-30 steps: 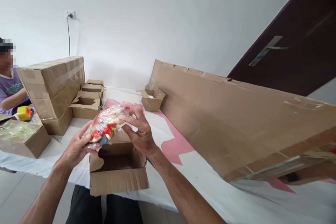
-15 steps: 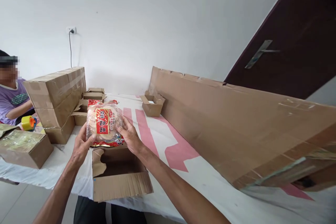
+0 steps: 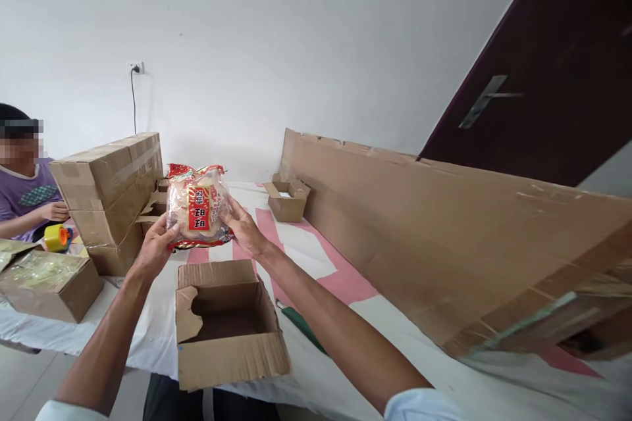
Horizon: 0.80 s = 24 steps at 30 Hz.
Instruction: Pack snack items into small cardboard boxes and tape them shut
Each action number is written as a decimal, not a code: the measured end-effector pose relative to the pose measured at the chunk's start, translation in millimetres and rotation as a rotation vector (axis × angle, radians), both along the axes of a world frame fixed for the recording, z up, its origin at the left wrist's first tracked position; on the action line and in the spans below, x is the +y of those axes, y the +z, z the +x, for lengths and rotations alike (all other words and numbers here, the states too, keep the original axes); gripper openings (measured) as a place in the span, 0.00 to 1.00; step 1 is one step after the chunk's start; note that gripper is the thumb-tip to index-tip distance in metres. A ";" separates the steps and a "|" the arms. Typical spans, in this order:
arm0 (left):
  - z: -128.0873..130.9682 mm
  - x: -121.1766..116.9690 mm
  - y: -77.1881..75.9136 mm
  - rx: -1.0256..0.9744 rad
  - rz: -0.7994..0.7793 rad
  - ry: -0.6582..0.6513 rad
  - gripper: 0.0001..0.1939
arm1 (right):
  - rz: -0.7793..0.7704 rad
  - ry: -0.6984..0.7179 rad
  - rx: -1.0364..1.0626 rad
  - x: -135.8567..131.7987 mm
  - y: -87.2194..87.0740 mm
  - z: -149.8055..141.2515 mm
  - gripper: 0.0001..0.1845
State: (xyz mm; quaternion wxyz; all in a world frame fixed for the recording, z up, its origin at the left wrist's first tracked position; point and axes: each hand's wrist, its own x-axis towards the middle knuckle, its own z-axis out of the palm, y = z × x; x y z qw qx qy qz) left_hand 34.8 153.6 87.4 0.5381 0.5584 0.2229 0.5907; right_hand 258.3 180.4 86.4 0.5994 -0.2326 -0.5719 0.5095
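Observation:
Between my two hands is a clear and red plastic bag of rice crackers [image 3: 198,205], its printed face toward me with the lettering upside down. My left hand [image 3: 157,247] grips its left lower corner, thumb on the front. The right edge is pinched by my right hand [image 3: 243,229]. Both hold the bag in the air, beyond and above an open cardboard box [image 3: 232,358] at the table's near edge. That box has its flaps folded out, and nothing shows in the part of its inside that I can see. A dark green object [image 3: 302,327] lies right of it, partly behind my right forearm.
Taped boxes [image 3: 106,194] are stacked at the left, with open boxes behind them. A small open box [image 3: 288,200] stands against a long cardboard panel [image 3: 419,237] on the right. Another person [image 3: 29,191] sits far left near a yellow tape dispenser [image 3: 56,237] and a taped box [image 3: 49,279].
The bag has been turned from a tilted angle to face me, then raised and moved away from the open box. My right hand has shifted its grip to the right edge.

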 end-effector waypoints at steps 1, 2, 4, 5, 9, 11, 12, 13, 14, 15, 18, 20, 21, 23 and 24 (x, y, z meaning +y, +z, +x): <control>-1.3 6.1 -2.3 -0.003 -0.020 -0.018 0.29 | -0.016 -0.006 -0.015 5.5 -3.3 1.1 0.43; -2.5 12.0 -6.1 -0.009 -0.042 -0.028 0.30 | -0.035 -0.011 -0.035 10.5 -7.5 2.2 0.42; -4.4 22.4 -16.3 -0.023 -0.086 -0.037 0.30 | -0.074 -0.015 -0.069 18.8 -17.5 4.3 0.41; -5.1 26.6 -22.0 -0.027 -0.106 -0.041 0.30 | -0.091 -0.014 -0.078 22.1 -22.7 5.4 0.40; -6.2 37.7 -42.3 -0.019 -0.153 -0.063 0.32 | -0.115 -0.005 -0.092 31.6 -41.3 9.4 0.40; -6.4 41.1 -49.4 -0.007 -0.172 -0.071 0.33 | -0.112 -0.020 -0.108 35.2 -48.3 10.9 0.39; -6.6 42.5 -52.3 0.002 -0.183 -0.074 0.34 | -0.113 -0.031 -0.118 36.9 -51.2 11.5 0.39; -6.9 44.0 -55.1 0.015 -0.195 -0.077 0.34 | -0.117 -0.040 -0.128 38.5 -53.8 12.0 0.38; -7.1 45.4 -57.8 0.031 -0.207 -0.079 0.34 | -0.123 -0.047 -0.139 39.7 -56.2 12.2 0.38; -7.3 46.7 -60.6 0.051 -0.221 -0.079 0.34 | -0.130 -0.050 -0.150 40.7 -58.4 12.2 0.37; -7.5 50.8 -70.8 0.124 -0.251 -0.065 0.33 | -0.144 -0.061 -0.199 40.9 -65.0 10.7 0.38; -7.6 53.5 -78.4 0.172 -0.248 -0.040 0.33 | -0.144 -0.070 -0.242 39.6 -68.8 10.0 0.38; -8.1 55.2 -81.8 0.195 -0.238 -0.025 0.34 | -0.142 -0.078 -0.268 39.3 -69.7 10.4 0.38; -10.9 60.1 -85.5 0.250 -0.207 0.009 0.34 | -0.135 -0.120 -0.329 40.3 -67.5 13.8 0.41; -13.5 63.7 -84.9 0.282 -0.185 0.026 0.34 | -0.130 -0.159 -0.357 41.8 -63.7 16.9 0.44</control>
